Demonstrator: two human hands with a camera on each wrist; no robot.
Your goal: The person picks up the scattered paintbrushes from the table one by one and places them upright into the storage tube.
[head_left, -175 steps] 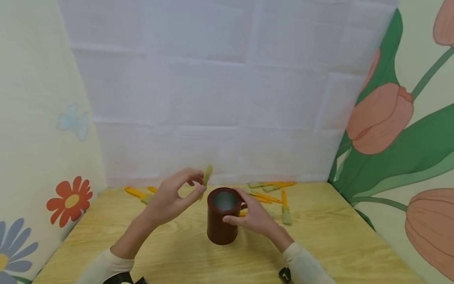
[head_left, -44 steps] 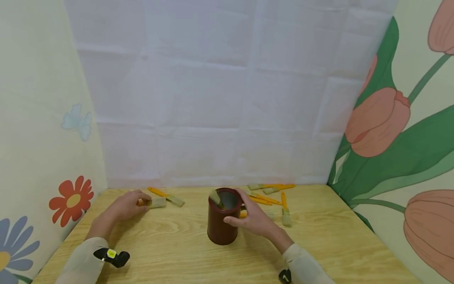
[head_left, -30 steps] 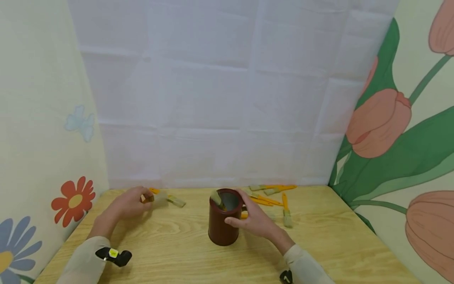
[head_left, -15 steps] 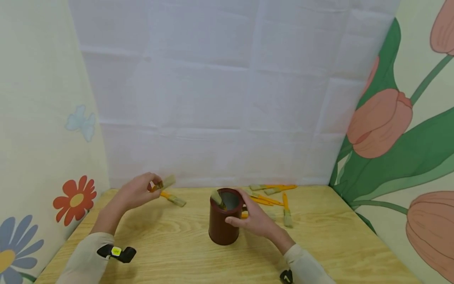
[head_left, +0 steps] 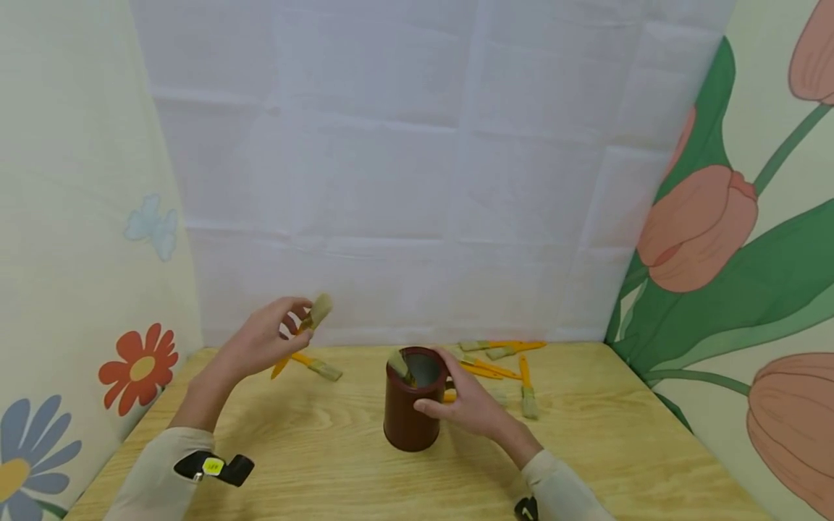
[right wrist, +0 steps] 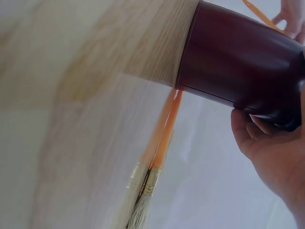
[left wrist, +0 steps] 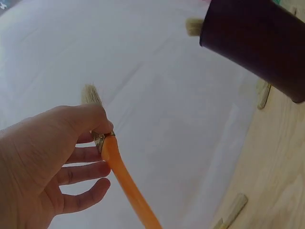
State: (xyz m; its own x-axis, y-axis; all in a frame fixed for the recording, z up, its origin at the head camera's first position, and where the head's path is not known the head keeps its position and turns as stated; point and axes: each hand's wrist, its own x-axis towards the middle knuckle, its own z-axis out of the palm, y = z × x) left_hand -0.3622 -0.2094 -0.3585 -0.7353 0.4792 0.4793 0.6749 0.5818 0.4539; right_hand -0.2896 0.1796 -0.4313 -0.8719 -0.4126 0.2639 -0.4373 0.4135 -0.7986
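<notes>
Between thumb and fingers, my left hand (head_left: 263, 340) pinches a paintbrush (head_left: 321, 310) at its metal band, raised above the table's left side. Its bristles point up and the orange handle (left wrist: 128, 186) slants down, as the left wrist view shows. A dark red mug (head_left: 410, 420) stands upright mid-table. My right hand (head_left: 472, 398) grips it from the right, thumb on the near side and fingers behind, by its handle. Another paintbrush (head_left: 399, 362) leans inside the mug, bristles sticking up over the rim; its lower part is hidden.
One paintbrush (head_left: 324, 369) lies on the wooden table (head_left: 313, 463) behind the left hand. Several orange-handled paintbrushes (head_left: 489, 370) lie right of and behind the mug, one (head_left: 528, 391) farther right. A white sheet (head_left: 365, 181) hangs behind, with flower-printed panels (head_left: 704, 231) at the sides.
The brush the left hand held near the mug earlier now stands in it. The left hand has since picked up another paintbrush at left and lifted it rightward. The right hand stays on the mug.
</notes>
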